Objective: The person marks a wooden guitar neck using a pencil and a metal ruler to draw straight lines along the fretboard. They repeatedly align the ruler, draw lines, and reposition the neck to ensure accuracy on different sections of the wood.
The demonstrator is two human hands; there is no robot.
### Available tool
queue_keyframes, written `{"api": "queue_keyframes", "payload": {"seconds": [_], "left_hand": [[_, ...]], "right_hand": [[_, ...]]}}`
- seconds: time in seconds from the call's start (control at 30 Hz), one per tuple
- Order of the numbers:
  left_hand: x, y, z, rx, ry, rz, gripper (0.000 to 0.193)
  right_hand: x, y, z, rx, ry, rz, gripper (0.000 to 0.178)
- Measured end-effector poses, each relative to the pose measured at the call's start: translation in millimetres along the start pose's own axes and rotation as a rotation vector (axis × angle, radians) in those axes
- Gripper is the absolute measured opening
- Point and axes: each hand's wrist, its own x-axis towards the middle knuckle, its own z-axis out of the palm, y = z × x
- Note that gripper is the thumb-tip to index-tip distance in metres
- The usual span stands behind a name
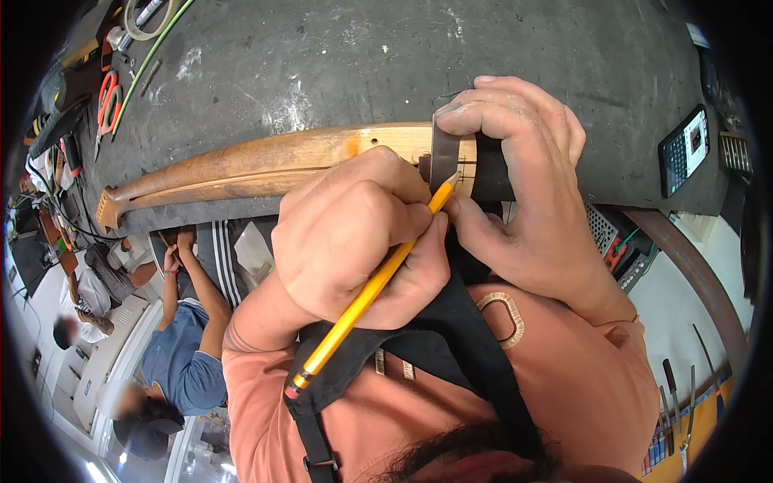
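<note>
A long, tapering, curved wooden piece point(241, 161) lies across the dark workbench point(354, 64), its narrow notched end at the left. My left hand point(362, 233) pinches a yellow pencil point(346, 330), its tip touching or just above the pale wood at the wide right end, where dark lines show. My right hand point(523, 153) grips a flat dark brown strip point(445, 153) laid across that end, fingers at its far edge and thumb near the pencil tip. The strip's near end is partly hidden by my hands.
Orange-handled scissors point(109, 103), a green rod point(153, 56) and a tape roll point(151, 18) lie at the far left. A phone point(684, 151) rests at the right. Two people, one in a blue shirt point(183, 346), are at the lower left. Hand tools point(670, 378) stand lower right.
</note>
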Motion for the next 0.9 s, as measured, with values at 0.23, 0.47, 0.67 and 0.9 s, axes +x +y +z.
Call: {"api": "queue_keyframes", "payload": {"seconds": [0.23,0.47,0.67,0.9], "left_hand": [[2,0,1,0.09,-0.012,0.029,0.026],[2,-7,13,0.06,0.163,0.053,0.027],[1,2,4,0.141,0.02,0.016,0.027],[1,2,2,0.134,0.009,0.001,0.027]], "right_hand": [[-1,4,2,0.015,0.005,-0.035,0.069],[-1,5,1,0.015,-0.004,-0.049,0.07],[0,5,2,0.015,0.009,-0.053,0.071],[-1,7,1,0.021,0.015,-0.063,0.072]]}}
